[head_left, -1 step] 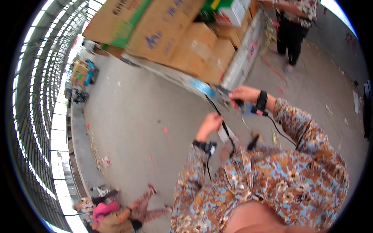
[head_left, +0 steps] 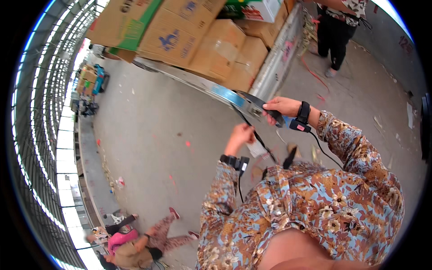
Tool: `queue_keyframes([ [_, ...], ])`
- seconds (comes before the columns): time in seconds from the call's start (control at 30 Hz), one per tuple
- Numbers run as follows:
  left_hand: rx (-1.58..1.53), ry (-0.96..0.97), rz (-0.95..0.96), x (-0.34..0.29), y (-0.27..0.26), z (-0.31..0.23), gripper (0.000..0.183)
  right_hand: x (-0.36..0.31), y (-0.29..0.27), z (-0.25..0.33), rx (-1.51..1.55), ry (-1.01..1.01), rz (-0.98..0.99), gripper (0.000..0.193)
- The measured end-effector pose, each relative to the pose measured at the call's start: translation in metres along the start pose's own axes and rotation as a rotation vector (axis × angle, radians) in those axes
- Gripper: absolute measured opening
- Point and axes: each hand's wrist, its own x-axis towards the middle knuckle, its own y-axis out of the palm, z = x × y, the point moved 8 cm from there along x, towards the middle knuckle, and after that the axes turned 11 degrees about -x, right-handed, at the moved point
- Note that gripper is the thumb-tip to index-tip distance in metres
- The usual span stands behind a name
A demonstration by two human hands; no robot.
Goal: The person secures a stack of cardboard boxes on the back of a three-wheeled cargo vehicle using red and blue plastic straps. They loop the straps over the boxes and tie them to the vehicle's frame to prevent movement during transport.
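Observation:
My left hand (head_left: 243, 134) is closed beside a thin black strap (head_left: 238, 111), which seems to pass through its fingers. The strap runs from the edge of a flatbed (head_left: 193, 83) down toward my body. My right hand (head_left: 281, 108) grips a long, dark, flat tool (head_left: 278, 118) that looks like a knife, its far end reaching to the flatbed's corner. Near that end, a shiny blue band (head_left: 228, 94) lies along the edge. Stacked on the bed are flattened cardboard (head_left: 173, 33) and brown cartons (head_left: 220, 45). Below my left hand hangs a whitish piece (head_left: 256, 149), partly hidden.
A green and white box (head_left: 256, 10) tops the load. A person in black trousers (head_left: 333, 38) stands at the far right. Other people (head_left: 135, 252) are at the lower left. A loaded blue cart (head_left: 100, 80) stands farther left. Red strips (head_left: 315, 74) litter the concrete floor.
The view has shifted slightly, so the flatbed and cartons sit a little higher and farther left. My left hand is slightly higher; my right hand keeps its grip.

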Motion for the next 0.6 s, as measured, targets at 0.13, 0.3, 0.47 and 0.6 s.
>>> queue_keyframes([
  [0.13, -0.746, 0.230, -0.094, 0.056, -0.033, 0.023, 0.022, 0.020, 0.051, -0.059, 0.129, 0.108, 0.136, 0.044],
  [0.3, -1.177, 0.361, 0.146, 0.042, -0.059, 0.041, 0.028, 0.082, 0.108, -0.103, 0.438, 0.086, 0.066, 0.057],
  [0.47, -1.031, 0.342, 0.010, -0.022, -0.062, 0.054, 0.022, 0.064, 0.125, -0.003, -0.008, -0.277, -0.456, 0.034],
  [0.6, -1.449, 0.564, -0.185, -0.067, -0.107, 0.045, 0.010, 0.065, 0.135, 0.036, -0.481, -0.270, -0.478, 0.022],
])
